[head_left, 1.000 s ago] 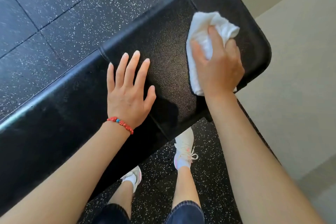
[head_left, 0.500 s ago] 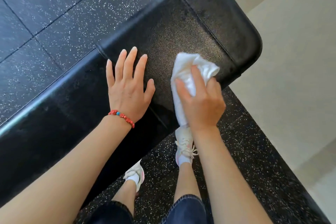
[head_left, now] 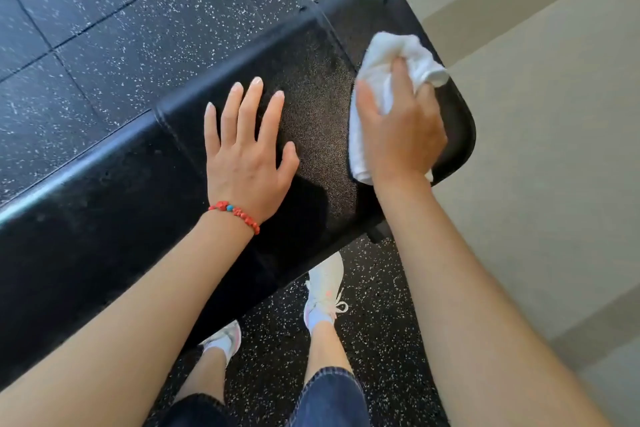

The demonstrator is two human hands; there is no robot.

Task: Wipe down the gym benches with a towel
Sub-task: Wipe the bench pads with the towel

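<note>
A black padded gym bench (head_left: 104, 204) runs from the lower left to a rounded end at the upper right. My right hand (head_left: 403, 130) presses a crumpled white towel (head_left: 384, 62) onto the pad near that rounded end, fingers curled over the cloth. Part of the towel is hidden under the palm. My left hand (head_left: 247, 156) lies flat on the bench's middle, fingers spread, a red bead bracelet on its wrist. It holds nothing.
Black speckled rubber floor tiles (head_left: 86, 28) lie beyond the bench and under my feet in white sneakers (head_left: 325, 288). A beige floor (head_left: 554, 149) begins right of the bench end. A bench support (head_left: 379, 230) shows under the pad's near edge.
My right hand has swept the towel from the pad's near edge back out toward the rounded far end. The left hand has stayed flat in place.
</note>
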